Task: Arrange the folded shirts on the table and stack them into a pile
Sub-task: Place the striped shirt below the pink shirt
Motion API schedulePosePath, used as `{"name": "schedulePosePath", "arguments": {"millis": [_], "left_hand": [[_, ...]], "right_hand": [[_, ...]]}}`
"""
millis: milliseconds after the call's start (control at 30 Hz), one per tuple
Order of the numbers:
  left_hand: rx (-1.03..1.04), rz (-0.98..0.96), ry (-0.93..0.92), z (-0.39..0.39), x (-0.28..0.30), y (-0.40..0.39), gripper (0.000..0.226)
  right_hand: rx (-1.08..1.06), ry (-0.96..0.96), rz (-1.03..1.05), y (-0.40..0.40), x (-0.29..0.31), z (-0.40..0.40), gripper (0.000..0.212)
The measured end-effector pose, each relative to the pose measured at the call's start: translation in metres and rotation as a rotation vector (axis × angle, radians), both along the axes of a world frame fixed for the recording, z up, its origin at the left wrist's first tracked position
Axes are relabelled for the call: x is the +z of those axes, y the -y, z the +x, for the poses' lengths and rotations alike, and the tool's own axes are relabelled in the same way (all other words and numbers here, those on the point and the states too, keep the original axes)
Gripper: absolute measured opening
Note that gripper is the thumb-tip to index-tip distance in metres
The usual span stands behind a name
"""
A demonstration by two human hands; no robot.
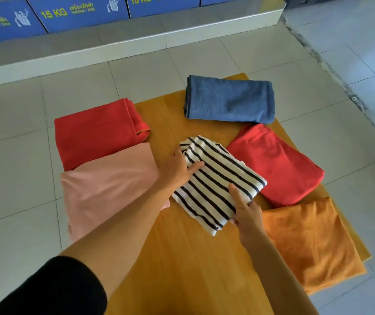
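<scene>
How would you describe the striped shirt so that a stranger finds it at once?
Look at the wooden table, ringed with folded plain shirts. In its middle lies the striped shirt, gripped by both hands. It alone is white with dark stripes.

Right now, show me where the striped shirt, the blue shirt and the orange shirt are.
striped shirt (218, 178), head view, on the middle of its top fold between the hands.
blue shirt (229, 100), head view, on the centre of its upper face.
orange shirt (307, 242), head view, on the middle of the cloth.
</scene>
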State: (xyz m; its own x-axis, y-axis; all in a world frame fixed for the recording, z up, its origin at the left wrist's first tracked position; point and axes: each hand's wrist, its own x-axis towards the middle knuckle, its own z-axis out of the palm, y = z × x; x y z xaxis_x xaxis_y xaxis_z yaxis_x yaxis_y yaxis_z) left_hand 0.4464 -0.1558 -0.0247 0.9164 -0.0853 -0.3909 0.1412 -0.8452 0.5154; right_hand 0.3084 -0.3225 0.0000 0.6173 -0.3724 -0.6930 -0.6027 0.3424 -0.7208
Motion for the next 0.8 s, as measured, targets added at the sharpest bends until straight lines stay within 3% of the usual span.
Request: {"name": "schedulePosePath", "arguments": {"millis": [133,233,300,433,600,800], "left_hand": [[0.188,-0.344,-0.332,-0.04,0.023,0.005,0.06],[0.311,-0.531,-0.452,-0.078,0.041,-0.006,0.074],[0.425,-0.652,-0.473,-0.108,0.053,-0.02,0.072],[0.553,-0.82,-0.368,-0.183,0.078,-0.055,0.034],[0.84,-0.85,-0.177,-0.261,0.09,-0.097,0.019],[1.052,-0.687,-0.048,-0.295,0.064,-0.137,0.052]], "right_hand": [[-0.107,0.005,-0.032,0.004,0.0,-0.01,0.036],[-0.094,-0.011,-0.082,0.007,0.006,-0.03,0.037],[-0.058,-0.01,-0.136,0.008,0.012,-0.049,0.042],[0.126,0.072,-0.111,-0.001,0.032,-0.083,0.044],[0.441,0.182,-0.078,-0.04,0.055,-0.094,0.041],[0.633,0.168,-0.125,-0.108,0.039,-0.073,0.036]]}}
